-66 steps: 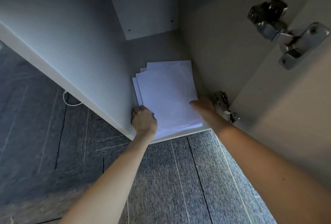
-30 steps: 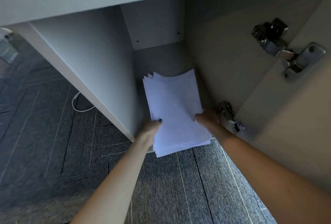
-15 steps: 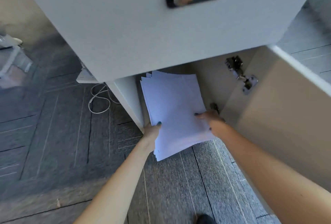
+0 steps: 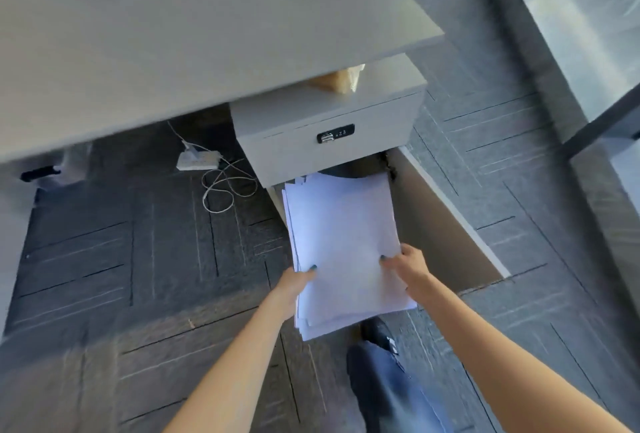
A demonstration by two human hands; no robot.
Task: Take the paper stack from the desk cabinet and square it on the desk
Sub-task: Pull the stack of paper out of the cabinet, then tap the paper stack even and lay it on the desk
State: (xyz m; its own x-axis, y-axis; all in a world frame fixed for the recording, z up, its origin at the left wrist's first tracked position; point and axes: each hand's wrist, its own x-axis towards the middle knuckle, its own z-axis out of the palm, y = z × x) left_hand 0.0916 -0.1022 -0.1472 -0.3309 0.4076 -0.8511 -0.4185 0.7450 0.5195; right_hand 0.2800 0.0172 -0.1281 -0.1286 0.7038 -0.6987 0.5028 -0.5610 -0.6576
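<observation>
- Step in hand: carry phase, as I judge it. Stack is out of the cabinet w/ its far edge right at the cabinet's open mouth, near edge reaching toward the person's leg. Held in air above the carpet, not resting on anything.
- Left hand: closed on the stack's left edge, thumb on top, fingers under (fingers hidden, so that's a guess).
- Right hand: closed on the stack's right edge nearer the cabinet than the left hand, fingertips spread on the top sheet; what's under can't be seen.
- Stack state: sheets fanned, esp. at the far-left corner by the cabinet and the near corner; edges not aligned. Squaring not yet done.
- Cabinet door hangs open to the right of the cabinet mouth; drawer front w/ lock sits just above the mouth.
- Desk overhangs the cabinet, up and to the left of it. Top looks mostly bare near the cabinet; some blurred items at its far edge, can't ID.
- Next move, my read: lift the stack up past the drawer front and over the desk edge above the cabinet, keeping both hands pinched so loose sheets don't slide out. Then stand it on edge on the desk and tap 2 sides to align.
- Risk: fanned sheets could slip or snag the desk edge on the way up; open door is just beside the right arm.
- Cable and power strip lie on the carpet left of the cabinet, clear of the path.
</observation>
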